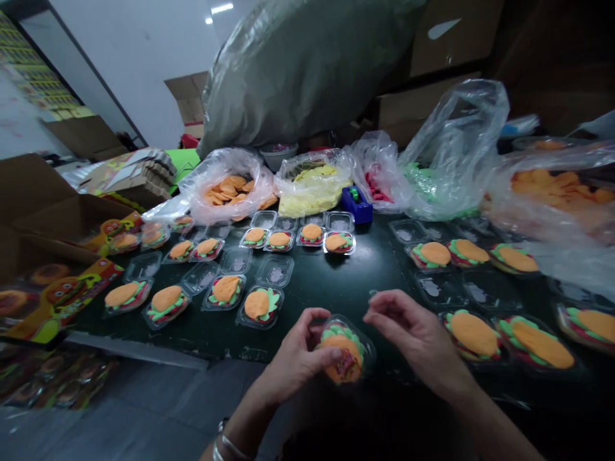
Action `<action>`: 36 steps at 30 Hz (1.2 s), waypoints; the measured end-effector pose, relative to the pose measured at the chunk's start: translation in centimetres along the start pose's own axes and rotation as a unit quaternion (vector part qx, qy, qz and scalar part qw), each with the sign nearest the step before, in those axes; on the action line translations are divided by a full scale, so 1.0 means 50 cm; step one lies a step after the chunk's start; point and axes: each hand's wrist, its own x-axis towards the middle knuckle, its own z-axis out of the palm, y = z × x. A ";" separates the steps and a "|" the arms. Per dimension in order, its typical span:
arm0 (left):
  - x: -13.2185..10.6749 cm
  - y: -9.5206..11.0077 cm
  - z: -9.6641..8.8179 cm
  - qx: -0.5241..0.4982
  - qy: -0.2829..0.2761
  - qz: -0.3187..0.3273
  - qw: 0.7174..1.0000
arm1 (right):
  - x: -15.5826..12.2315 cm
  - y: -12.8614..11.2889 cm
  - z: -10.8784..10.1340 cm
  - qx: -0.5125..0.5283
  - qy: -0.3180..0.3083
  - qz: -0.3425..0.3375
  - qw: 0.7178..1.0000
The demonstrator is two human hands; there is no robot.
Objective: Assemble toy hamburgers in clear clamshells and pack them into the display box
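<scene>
My left hand [307, 349] grips a small clear plastic box [368, 349] at the table's near edge, thumb across its top. Inside sits a toy burger [339, 349] with an orange bun, green frilly leaf and a dark red printed patch on the near side. To its right, just apart from the box, my right hand [413, 336] hovers with thumb and fingers drawn together. A faint clear speck shows at those fingertips, too small to name. More burgers in open clear boxes [262, 304] stand to the left, and others [473, 333] to the right.
Along the back stand plastic bags of orange pieces [230, 191], yellow sheets [312, 186], red pieces [377, 186] and green pieces [423, 182]. A blue tape dispenser [357, 206] sits before them. Printed cartons [62, 298] flank the left side. Another bag of orange pieces [562, 186] lies right.
</scene>
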 end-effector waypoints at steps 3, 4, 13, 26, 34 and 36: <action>0.010 0.020 0.009 0.107 -0.034 0.011 0.994 | 0.012 0.014 0.038 0.026 -0.011 -0.010 1.000; 0.018 0.026 0.010 0.120 -0.041 0.015 0.992 | 0.012 0.023 0.048 0.046 0.001 -0.007 0.999; 0.080 -0.036 0.067 -0.172 0.057 0.061 0.981 | 0.029 0.112 0.055 0.257 0.323 0.037 0.910; 0.107 -0.014 0.112 -0.084 0.081 0.115 0.986 | 0.058 0.074 0.040 0.203 0.234 0.015 0.951; 0.110 0.024 0.080 -0.048 0.041 0.106 0.992 | 0.034 0.081 0.050 0.306 0.220 0.061 0.924; 0.112 0.003 0.101 -0.135 0.059 0.121 0.982 | 0.040 0.081 0.064 0.343 0.255 0.057 0.902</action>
